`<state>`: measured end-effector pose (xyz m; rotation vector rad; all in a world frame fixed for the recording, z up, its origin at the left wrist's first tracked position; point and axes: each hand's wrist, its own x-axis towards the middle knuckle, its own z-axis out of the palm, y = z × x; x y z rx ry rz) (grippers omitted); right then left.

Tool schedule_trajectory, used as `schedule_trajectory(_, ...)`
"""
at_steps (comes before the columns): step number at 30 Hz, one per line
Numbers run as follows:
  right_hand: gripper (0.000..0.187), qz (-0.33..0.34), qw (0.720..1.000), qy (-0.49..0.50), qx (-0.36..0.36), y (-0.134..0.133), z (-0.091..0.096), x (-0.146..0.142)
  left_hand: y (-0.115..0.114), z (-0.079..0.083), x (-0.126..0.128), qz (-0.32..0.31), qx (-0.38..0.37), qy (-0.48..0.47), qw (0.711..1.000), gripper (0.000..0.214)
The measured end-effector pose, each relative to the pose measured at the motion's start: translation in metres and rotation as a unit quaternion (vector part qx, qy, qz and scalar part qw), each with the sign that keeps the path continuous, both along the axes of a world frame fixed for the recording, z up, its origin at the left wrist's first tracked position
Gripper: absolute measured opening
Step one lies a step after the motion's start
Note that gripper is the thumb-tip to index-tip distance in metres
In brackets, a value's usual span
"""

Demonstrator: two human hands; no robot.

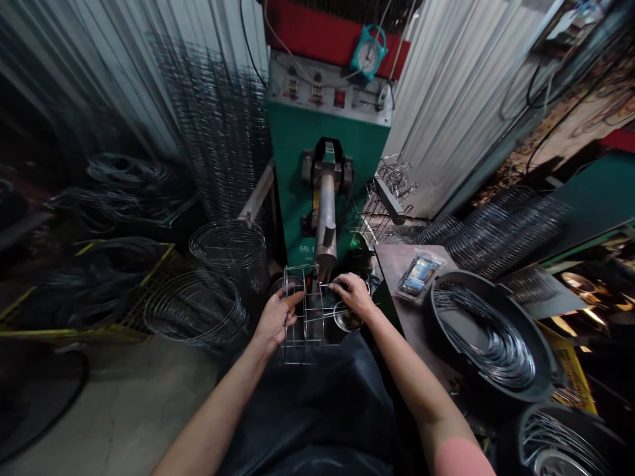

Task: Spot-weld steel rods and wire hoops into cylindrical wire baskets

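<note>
A rectangular frame of welded steel wire (pixel 305 324) stands upright in front of the green spot-welding machine (pixel 325 132). Its lower end sits close above my dark apron (pixel 307 410). My left hand (pixel 275 318) grips the frame's near side, with the fingers curled around the wires. My right hand (pixel 353 294) pinches the frame's upper wires from the right. The machine's metal electrode arm (pixel 325 231) comes down just beyond the frame, its tip close to the wires. A shiny round metal piece (pixel 346 318) lies under my right hand.
A black tub of coiled wire (pixel 489 337) sits on a brown worktable (pixel 397 264) to the right, beside a plastic packet (pixel 419 274). Wire hoops (pixel 198 311) stand at the left, near a yellow pallet (pixel 94 297). Wire racks (pixel 384 198) lean beside the machine.
</note>
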<state>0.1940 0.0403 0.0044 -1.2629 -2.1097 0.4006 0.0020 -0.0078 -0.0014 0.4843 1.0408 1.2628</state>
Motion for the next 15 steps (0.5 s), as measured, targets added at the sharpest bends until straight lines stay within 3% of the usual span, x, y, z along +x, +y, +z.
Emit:
schedule_trajectory(9,0.024,-0.017,0.999,-0.049,-0.016,0.011,0.004,0.0,0.01,-0.001,0.001,-0.004,-0.016,-0.006,1.0,0.05)
schedule_trajectory(13,0.021,-0.019,0.999,-0.038,0.022,-0.003,0.005,0.003,0.009,-0.003,0.002,-0.006,-0.008,-0.01,1.0,0.046)
schedule_trajectory(15,0.03,-0.025,0.998,-0.032,0.055,-0.016,0.003,0.009,0.008,-0.003,0.002,-0.005,-0.002,-0.011,1.0,0.045)
